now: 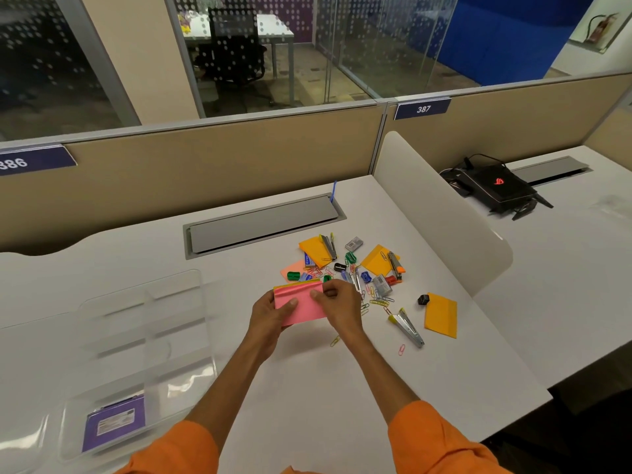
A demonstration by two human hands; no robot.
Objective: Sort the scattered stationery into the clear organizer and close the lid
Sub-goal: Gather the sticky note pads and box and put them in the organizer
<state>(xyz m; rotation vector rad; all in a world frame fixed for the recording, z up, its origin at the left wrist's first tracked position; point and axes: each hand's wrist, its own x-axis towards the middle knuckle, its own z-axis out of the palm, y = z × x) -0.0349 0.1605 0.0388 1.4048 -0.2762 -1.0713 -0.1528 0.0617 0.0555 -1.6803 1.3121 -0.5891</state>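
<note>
- My left hand (pixel 270 314) holds a pink sticky-note pad (pixel 301 307) from below, its thumb lying on the pad's top face
- My right hand (pixel 337 302) pinches the pad's upper right edge, with the fingers (pixel 319 295) curled narrow around it
- The pad is lifted just above the white tabletop (pixel 307 388), at the near-left edge of the scattered stationery; yellow sheets show along its far edge
- The pile beyond the pad mixes coloured paper clips (pixel 376 301), orange note pads, green, blue and black sharpeners, and small staple boxes whose print is too small for me to read
- A metal staple remover (pixel 407 328) lies apart on the near-right side, beside an orange pad (pixel 441 314) with a black sharpener (pixel 423 300) at its far corner
- The clear organizer (pixel 150 302) sits well to the left, blurred; in its near part lies a purple card (pixel 116 424) with a white label I cannot read
- On the partition behind, blue tags read "386" (pixel 13 163) and "387" (pixel 423 109)
- On the neighbouring desk a black device (pixel 497 186) shows a glowing red emblem
</note>
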